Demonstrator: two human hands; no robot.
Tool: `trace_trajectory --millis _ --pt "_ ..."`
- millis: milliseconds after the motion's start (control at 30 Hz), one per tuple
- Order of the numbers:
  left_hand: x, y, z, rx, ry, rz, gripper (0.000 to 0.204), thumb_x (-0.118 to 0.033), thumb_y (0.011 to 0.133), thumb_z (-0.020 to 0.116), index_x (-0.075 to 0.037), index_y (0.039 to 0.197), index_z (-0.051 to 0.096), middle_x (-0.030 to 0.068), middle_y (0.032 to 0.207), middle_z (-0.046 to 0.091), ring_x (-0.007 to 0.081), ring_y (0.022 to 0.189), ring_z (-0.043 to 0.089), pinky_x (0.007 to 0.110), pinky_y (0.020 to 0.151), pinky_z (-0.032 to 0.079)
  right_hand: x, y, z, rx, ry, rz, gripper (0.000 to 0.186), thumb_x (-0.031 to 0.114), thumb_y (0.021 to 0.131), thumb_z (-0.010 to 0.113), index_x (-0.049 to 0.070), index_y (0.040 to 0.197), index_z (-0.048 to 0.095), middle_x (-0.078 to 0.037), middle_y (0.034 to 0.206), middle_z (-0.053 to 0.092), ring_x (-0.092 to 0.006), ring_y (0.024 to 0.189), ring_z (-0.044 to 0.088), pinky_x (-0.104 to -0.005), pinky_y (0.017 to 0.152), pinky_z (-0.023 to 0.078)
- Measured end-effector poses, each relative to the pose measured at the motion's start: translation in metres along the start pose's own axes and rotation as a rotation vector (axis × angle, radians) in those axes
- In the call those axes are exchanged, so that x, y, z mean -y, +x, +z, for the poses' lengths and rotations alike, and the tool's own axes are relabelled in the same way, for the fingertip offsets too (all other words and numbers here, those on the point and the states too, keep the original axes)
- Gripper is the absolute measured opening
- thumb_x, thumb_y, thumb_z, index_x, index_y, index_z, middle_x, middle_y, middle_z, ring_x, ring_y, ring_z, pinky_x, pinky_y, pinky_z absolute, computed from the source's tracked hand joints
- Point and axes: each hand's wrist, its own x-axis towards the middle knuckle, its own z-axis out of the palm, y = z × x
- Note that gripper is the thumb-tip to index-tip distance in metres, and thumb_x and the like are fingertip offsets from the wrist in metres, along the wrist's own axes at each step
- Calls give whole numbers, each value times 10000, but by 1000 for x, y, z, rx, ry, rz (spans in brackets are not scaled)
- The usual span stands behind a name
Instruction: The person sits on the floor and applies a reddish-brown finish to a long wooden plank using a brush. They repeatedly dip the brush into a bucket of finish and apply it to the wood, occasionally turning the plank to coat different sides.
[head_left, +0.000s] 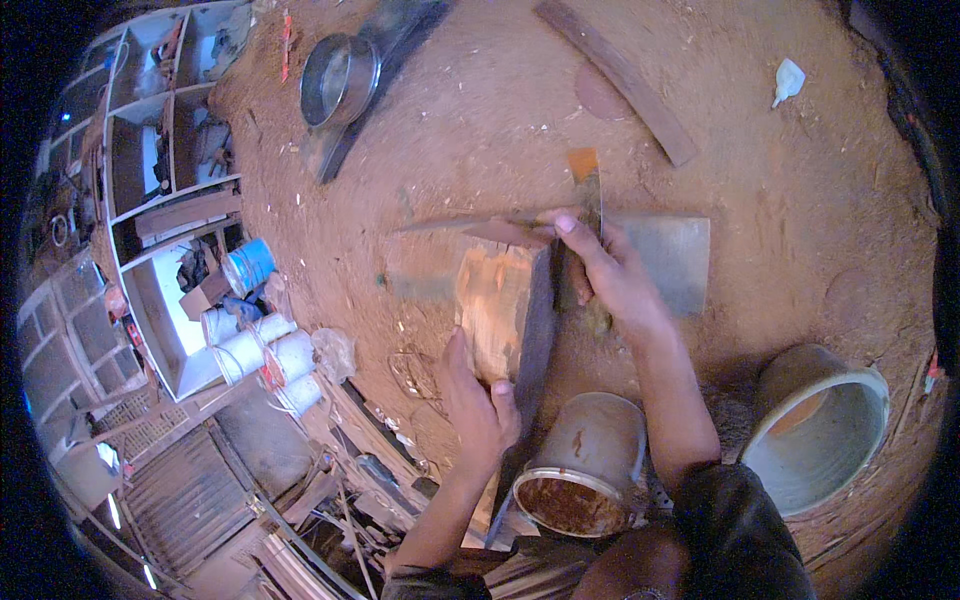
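Observation:
A thick block of wood (497,300), pale and worn on top with a dark side, stands lengthwise in front of me. My left hand (473,405) is wrapped round its near part, thumb on one side and fingers on the other. Past the block's far right corner is my right hand (605,265), fingers curled and thumb pressed forward. It grips a thin, dark, blade-like tool (475,219) that reaches left across the block's far end; its exact kind is unclear. An orange-tipped strip (583,163) rises just beyond that hand, and I cannot tell whether it belongs to the tool.
A flat grey sheet (680,262) lies right of my right hand. Close to me are a tipped grey bucket (600,425) and a larger tub (870,415). Farther off lie a round metal pan (340,80), a plank (620,80) and a white bottle (788,82). Shelves (140,105) and several buckets (250,265) stand left.

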Motion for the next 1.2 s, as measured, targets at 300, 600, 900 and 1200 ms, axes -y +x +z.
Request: trace_trajectory --millis 300,600,900,1200 --pt "4 -2 4 -27 -12 34 673 -397 977 430 59 1446 273 338 1366 410 507 1238 429 535 1046 353 1 3 3 69 129 -36 517 476 970 524 13 1181 617 -33 944 605 -75 523 407 -238 475 360" --pt "10 -9 12 -108 -71 -18 627 -365 971 474 -44 1475 283 302 1351 428 486 1205 477 531 1007 401 0 -13 8 152 193 -90 465 476 967 536 47 1132 604 -13 919 578 -64 513 385 -216 445 354" --pt "4 -12 6 -198 -3 -36 610 -413 957 491 -60 1440 371 257 1234 531 434 1115 541 510 941 439 1 -11 18 116 69 -123 510 558 906 590 81 1086 566 -25 893 562 -70 520 391 -221 442 366" --pt "15 -21 1 -179 -44 -12 562 -380 954 505 -24 1380 412 238 1224 556 401 1125 552 500 932 446 -1 -140 -4 -198 -816 -382 584 417 958 561 12 1369 477 -151 1177 591 -208 830 539 -338 695 467"
